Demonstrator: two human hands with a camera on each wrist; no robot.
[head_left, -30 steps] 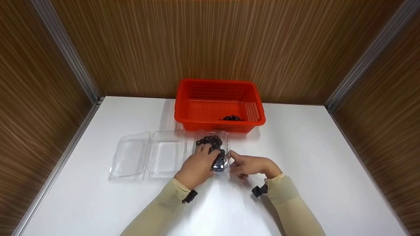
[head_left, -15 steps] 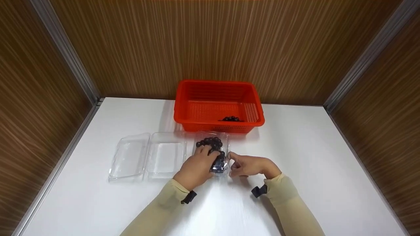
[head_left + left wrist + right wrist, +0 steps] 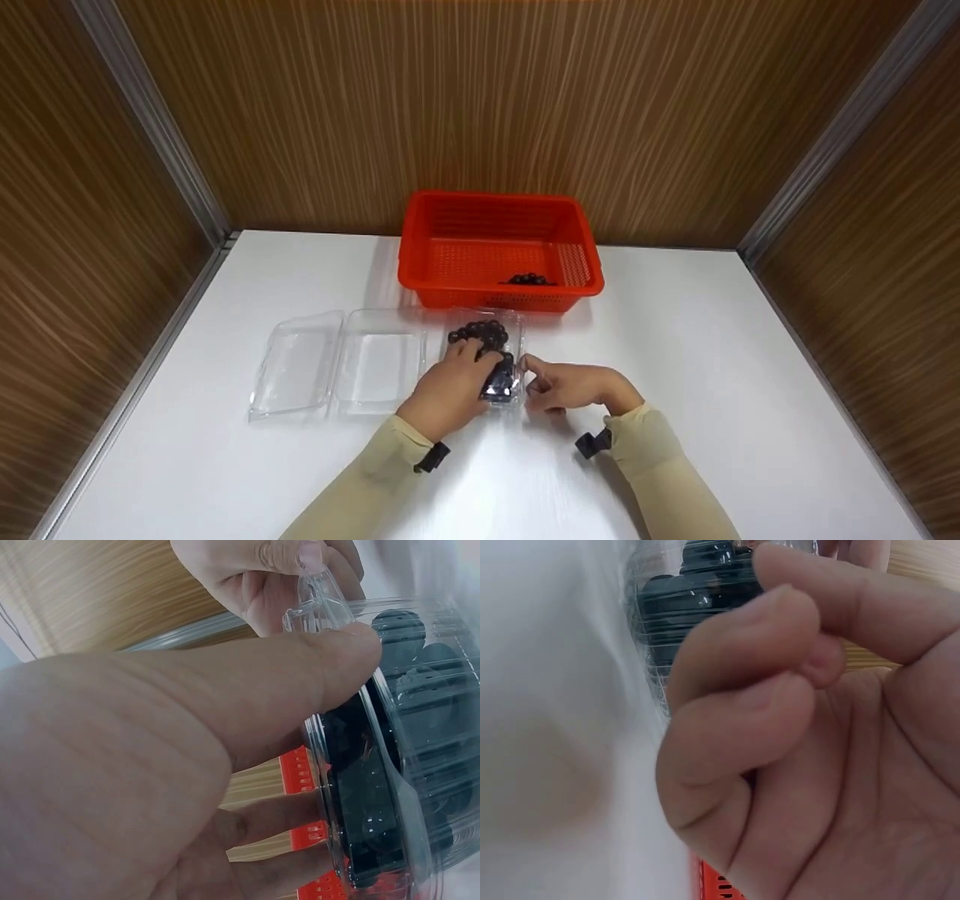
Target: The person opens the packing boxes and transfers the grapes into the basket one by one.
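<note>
You have a clear, glossy plastic clamshell (image 3: 486, 352) of shiny dark berries (image 3: 487, 334), a perforated matt-looking orange plastic basket (image 3: 499, 251), a smooth white table (image 3: 712, 360), and probably wood-grain laminate walls (image 3: 450, 97).

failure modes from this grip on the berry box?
1. The left hand grips the closed clamshell of dark berries while the right hand pinches its lid tab; a sudden pop could scatter berries over the table.
2. Squeezing the thin plastic may crush fruit.

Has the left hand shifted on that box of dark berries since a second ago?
No. The left hand still grips the clear box just before the orange basket; only the camera tilted slightly.
</note>
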